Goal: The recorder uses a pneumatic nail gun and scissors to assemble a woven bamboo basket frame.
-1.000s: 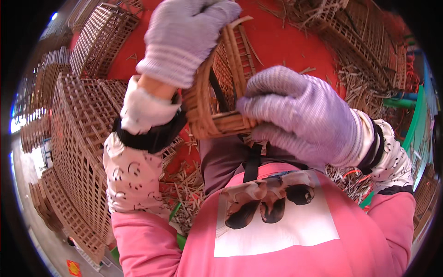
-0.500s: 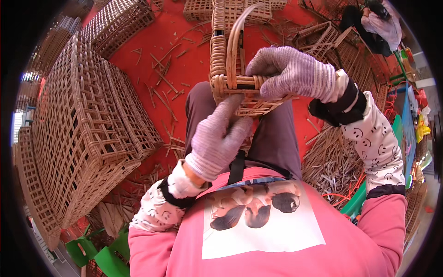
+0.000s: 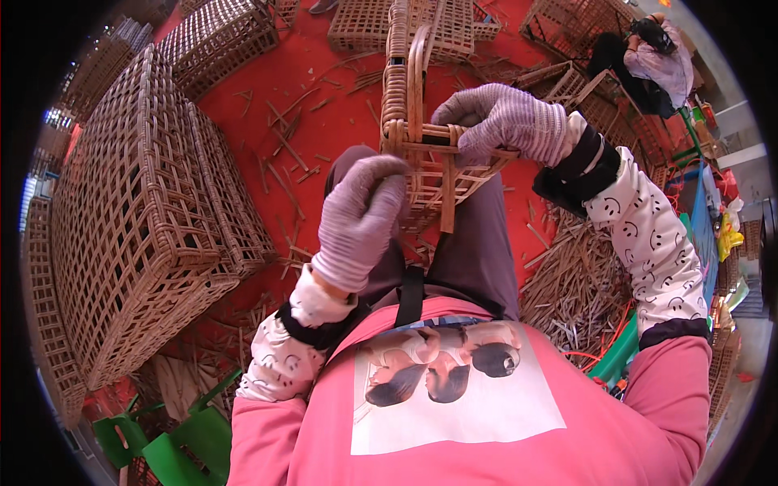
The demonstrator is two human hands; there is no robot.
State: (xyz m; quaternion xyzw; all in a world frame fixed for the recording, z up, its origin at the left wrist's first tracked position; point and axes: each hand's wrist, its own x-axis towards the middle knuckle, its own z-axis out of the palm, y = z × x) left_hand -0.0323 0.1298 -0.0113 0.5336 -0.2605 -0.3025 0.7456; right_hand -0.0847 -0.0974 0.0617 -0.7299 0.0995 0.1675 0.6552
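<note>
A small woven rattan basket rests between my knees, its wrapped side rim running away from me. My right hand, in a striped knit glove, is closed with thumb and forefinger on the near rim. A flat rattan strip hangs from this rim, and a looped rattan strip stands up at the corner. My left hand, gloved alike, is curled just left of that corner, apart from the hanging strip. Its fingertips are bent inward and slightly blurred, so anything in them is hidden.
Large woven baskets stand at the left, more at the back. Rattan scraps litter the red floor, heaped in a pile of strips at the right. Green chairs stand lower left. Another person sits far right.
My left hand has moved left and away from the rim's underside. A flat strip now hangs down over the basket's near side, and the upright loop is shorter. My right hand stays at the rim.
</note>
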